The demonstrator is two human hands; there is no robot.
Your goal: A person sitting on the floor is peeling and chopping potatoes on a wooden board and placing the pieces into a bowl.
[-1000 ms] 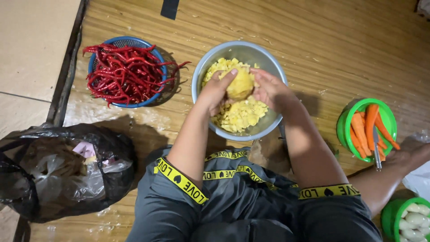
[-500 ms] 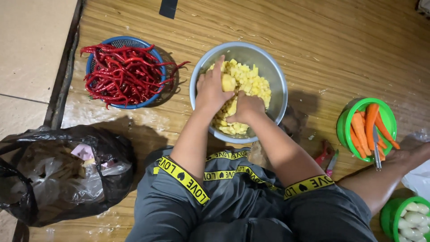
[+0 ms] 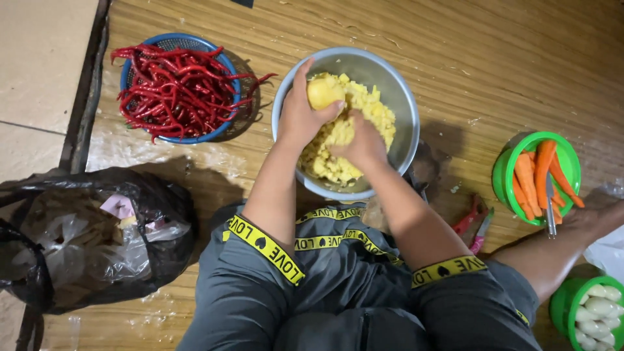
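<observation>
The surface is a floor [image 3: 494,58] of yellowish wood-grain sheeting, damp and scattered with crumbs; to the far left of the grey bowl [image 3: 396,97] it meets plain beige tiles [image 3: 39,71] along a dark strip.

The grey bowl, round and metal-looking, sits just in front of the seated person's knees and holds a heap of yellow potato chunks [image 3: 364,117]. The left hand [image 3: 300,117] is curled around a whole peeled potato [image 3: 324,92], gripping it over the bowl's upper left part. The potato is roundish; its slightly longer axis runs roughly left to right, resting against the heap. The right hand [image 3: 359,144] is closed with its fingers pressed into the chunks near the bowl's middle; what it grasps cannot be told.

Left of the bowl stands a blue basket [image 3: 218,62] piled with long red chillies [image 3: 172,88]. Below and left of it lies a crumpled black plastic bag [image 3: 97,234] with scraps of clear wrapping and a pinkish slip inside. Right of the bowl is a green tub [image 3: 504,172] of carrot sticks [image 3: 536,172] with a knife [image 3: 550,208] in it, and farther down right another green tub [image 3: 560,305] holds pale peeled cloves [image 3: 595,312].
</observation>
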